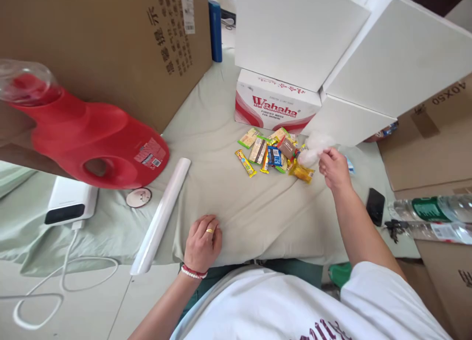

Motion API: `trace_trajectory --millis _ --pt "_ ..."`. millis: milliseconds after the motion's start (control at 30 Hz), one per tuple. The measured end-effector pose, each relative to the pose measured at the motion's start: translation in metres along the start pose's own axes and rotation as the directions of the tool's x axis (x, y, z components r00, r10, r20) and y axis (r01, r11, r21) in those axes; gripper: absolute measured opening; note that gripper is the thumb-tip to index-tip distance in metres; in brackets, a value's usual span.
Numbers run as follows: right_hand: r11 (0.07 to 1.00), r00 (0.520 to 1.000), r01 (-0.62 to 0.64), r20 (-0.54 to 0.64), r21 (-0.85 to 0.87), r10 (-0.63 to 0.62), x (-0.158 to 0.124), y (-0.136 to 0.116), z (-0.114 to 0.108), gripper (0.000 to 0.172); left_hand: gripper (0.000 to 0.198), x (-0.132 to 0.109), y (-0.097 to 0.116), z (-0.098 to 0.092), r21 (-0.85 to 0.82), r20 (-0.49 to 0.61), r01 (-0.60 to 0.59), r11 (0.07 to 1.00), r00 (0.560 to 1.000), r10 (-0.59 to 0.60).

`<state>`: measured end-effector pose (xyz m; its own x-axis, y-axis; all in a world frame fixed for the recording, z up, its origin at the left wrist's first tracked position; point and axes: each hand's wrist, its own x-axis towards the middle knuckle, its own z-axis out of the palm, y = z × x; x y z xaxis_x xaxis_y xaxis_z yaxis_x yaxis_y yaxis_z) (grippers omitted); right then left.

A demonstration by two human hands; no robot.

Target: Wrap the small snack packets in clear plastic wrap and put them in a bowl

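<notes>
My right hand (335, 167) pinches the edge of a crumpled, see-through white plastic bag (314, 144) with thumb and fingers. Beside the bag lies a loose pile of small wrapped snacks: a gold-wrapped one (301, 172), a brown packet (287, 147), a blue packet (275, 155) and several green-edged bars. At the pile's left, a yellow stick-shaped packet (245, 163) lies apart. My left hand (202, 241), with a ring and a beaded bracelet, rests on the cloth near the front edge, its fingers curled together and nothing visible in them.
A Wahaha carton (276, 106) stands behind the snacks, under white panels (295, 30). To the left are a red jug (99, 138), a white roll (162, 214) and a power bank (72, 200). A phone (375, 206) and plastic bottles (431, 209) lie right.
</notes>
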<state>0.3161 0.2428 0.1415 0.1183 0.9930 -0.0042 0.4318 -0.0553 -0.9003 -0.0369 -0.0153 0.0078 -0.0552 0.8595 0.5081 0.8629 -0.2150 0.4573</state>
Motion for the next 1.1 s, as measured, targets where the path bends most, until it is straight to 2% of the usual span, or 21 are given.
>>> trace_trajectory --millis 33,100,167,233,333,400,467,533,600,667,700,800,900,967,1000,1100 --pt "0.981 0.995 -0.096 0.053 0.167 0.088 -0.027 0.008 -0.008 0.028 0.018 0.000 0.000 -0.002 -0.030 -0.009 0.015 0.999 1.000 -0.015" --pt "0.889 0.968 -0.249 0.123 0.385 0.217 -0.080 0.026 -0.016 0.038 0.013 0.002 0.002 -0.006 -0.104 -0.019 0.063 0.993 0.998 -0.065" --pt "0.814 0.948 -0.315 0.122 0.488 0.294 -0.128 0.043 -0.013 0.044 0.010 0.006 0.012 -0.009 -0.208 0.006 0.133 0.969 0.991 -0.135" --pt "0.783 0.942 -0.312 0.072 0.538 0.326 -0.167 0.057 -0.003 0.045 0.014 0.012 0.029 -0.012 -0.343 0.093 0.229 0.911 0.973 -0.209" --pt "0.814 0.951 -0.268 0.008 0.516 0.308 -0.210 0.072 0.016 0.040 0.023 0.019 0.070 -0.008 -0.575 0.335 0.408 0.710 0.908 -0.251" --pt "0.887 0.970 -0.223 -0.001 0.404 0.245 -0.229 0.075 0.028 0.033 0.031 0.021 0.099 0.000 -0.697 0.469 0.490 0.523 0.864 -0.184" --pt "0.957 0.988 -0.151 0.025 0.249 0.149 -0.241 0.072 0.036 0.027 0.058 0.020 0.123 0.012 -0.731 0.545 0.544 0.412 0.829 -0.127" --pt "0.988 0.995 -0.077 0.077 0.138 0.067 -0.246 0.065 0.040 0.023 0.079 0.017 0.137 0.025 -0.687 0.618 0.617 0.384 0.774 -0.138" --pt "0.993 0.990 -0.044 0.142 0.112 0.028 -0.247 0.058 0.041 0.022 0.069 0.013 0.139 0.035 -0.639 0.671 0.695 0.329 0.713 -0.204" --pt "0.982 0.979 -0.076 0.199 0.174 0.041 -0.246 0.055 0.039 0.026 0.050 0.012 0.130 0.039 -0.626 0.708 0.753 0.206 0.658 -0.256" --pt "0.966 0.973 -0.118 0.220 0.231 0.067 -0.245 0.056 0.038 0.029 0.046 0.011 0.124 0.039 -0.627 0.721 0.766 0.140 0.639 -0.268" --pt "0.871 0.953 -0.266 0.246 0.414 0.175 -0.246 0.063 0.035 0.038 0.049 0.012 0.106 0.032 -0.632 0.733 0.775 0.011 0.602 -0.316" --pt "0.827 0.956 -0.287 0.206 0.483 0.211 -0.252 0.070 0.034 0.042 0.053 0.010 0.105 0.022 -0.614 0.755 0.786 -0.064 0.563 -0.336" --pt "0.859 0.968 -0.241 0.172 0.452 0.181 -0.258 0.072 0.035 0.042 0.055 0.007 0.114 0.018 -0.587 0.790 0.805 -0.088 0.545 -0.282" --pt "0.882 0.973 -0.216 0.167 0.420 0.159 -0.261 0.072 0.035 0.041 0.056 0.006 0.120 0.017 -0.578 0.800 0.813 -0.070 0.548 -0.245" --pt "0.919 0.973 -0.182 0.200 0.349 0.117 -0.265 0.070 0.037 0.042 0.063 0.002 0.135 0.023 -0.589 0.785 0.804 0.084 0.593 -0.179"
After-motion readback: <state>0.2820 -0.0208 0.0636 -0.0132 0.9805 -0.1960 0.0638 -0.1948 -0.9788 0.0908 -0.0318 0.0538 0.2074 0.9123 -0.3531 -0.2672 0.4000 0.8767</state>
